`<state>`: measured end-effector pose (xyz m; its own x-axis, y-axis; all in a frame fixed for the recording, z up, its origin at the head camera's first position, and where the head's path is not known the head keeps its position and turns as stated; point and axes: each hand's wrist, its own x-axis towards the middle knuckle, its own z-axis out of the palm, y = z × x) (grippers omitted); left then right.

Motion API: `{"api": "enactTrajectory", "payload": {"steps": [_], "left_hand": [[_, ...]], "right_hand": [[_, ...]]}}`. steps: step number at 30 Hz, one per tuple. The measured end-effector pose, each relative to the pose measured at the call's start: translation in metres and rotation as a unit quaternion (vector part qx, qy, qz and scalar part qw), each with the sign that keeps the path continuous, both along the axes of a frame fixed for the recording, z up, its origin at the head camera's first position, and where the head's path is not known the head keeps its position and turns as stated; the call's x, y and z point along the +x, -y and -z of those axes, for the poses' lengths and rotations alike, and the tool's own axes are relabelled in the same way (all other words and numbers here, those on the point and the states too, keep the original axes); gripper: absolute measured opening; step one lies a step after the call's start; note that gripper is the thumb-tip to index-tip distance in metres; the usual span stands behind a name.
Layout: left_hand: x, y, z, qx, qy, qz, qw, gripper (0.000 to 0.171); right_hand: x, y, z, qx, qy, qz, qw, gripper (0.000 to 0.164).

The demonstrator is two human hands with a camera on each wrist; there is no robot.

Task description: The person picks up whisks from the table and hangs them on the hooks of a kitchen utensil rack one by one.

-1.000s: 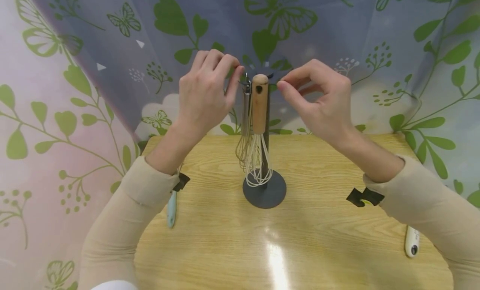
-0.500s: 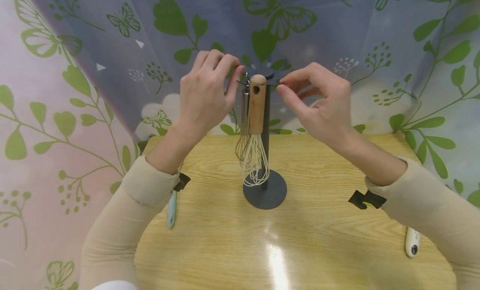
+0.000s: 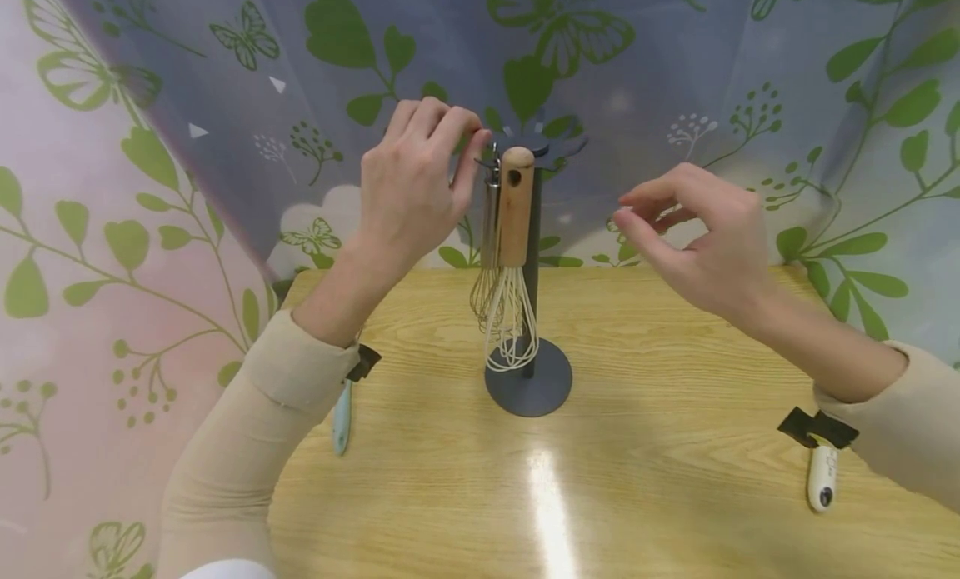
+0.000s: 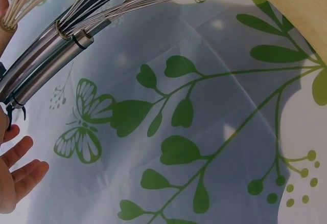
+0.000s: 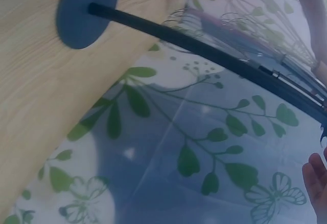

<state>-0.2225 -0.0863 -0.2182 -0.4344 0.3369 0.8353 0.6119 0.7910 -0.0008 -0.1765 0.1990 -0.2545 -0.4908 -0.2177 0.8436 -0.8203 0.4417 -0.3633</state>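
A dark utensil stand with a round base and upright post stands on the table. Hanging from its top are a whisk with a wooden handle and pale wires, and steel-handled whisks on the left. My left hand pinches a hook at the stand's top left, thumb against forefinger. My right hand is in the air to the right of the stand, fingers loosely bent, nothing visible between them. In the right wrist view, the right fingers show at the edge, below the stand's top.
A light blue handle lies on the wooden table beneath the left forearm. On the right lies a white handle, partly covered by the right sleeve. A patterned curtain hangs behind the table and around its sides.
My right hand has let go near the stand's right hook and moved right and down, away from it. The wooden-handled whisk has swung slightly left. My left hand stays at its hook.
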Motion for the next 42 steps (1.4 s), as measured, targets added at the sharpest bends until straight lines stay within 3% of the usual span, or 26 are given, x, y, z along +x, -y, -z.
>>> {"api": "enactTrajectory", "payload": {"steps": [6,12,22,29,36,42], "left_hand": [[-0.001,0.001,0.001,0.000,-0.003,-0.001,1.0000,0.040],[-0.001,0.002,0.001,0.001,-0.001,0.000,1.0000,0.040],[-0.002,0.001,0.003,-0.008,-0.007,0.005,0.9999,0.041],[-0.003,0.001,0.002,-0.005,-0.004,0.003,1.0000,0.042],[-0.002,0.001,0.001,-0.005,-0.002,0.004,1.0000,0.042],[-0.003,0.001,0.001,-0.007,-0.003,0.004,1.0000,0.043]], "right_hand": [[0.004,-0.028,0.013,0.039,0.003,0.008,0.999,0.012],[0.005,-0.050,0.027,0.066,-0.011,0.019,0.998,0.059],[0.011,-0.093,0.060,0.137,-0.044,0.048,0.988,0.059],[0.017,-0.126,0.080,0.230,-0.049,0.084,0.968,0.060],[0.024,-0.153,0.102,0.275,-0.058,0.085,0.956,0.063],[0.033,-0.178,0.119,0.340,-0.062,0.101,0.933,0.068]]}}
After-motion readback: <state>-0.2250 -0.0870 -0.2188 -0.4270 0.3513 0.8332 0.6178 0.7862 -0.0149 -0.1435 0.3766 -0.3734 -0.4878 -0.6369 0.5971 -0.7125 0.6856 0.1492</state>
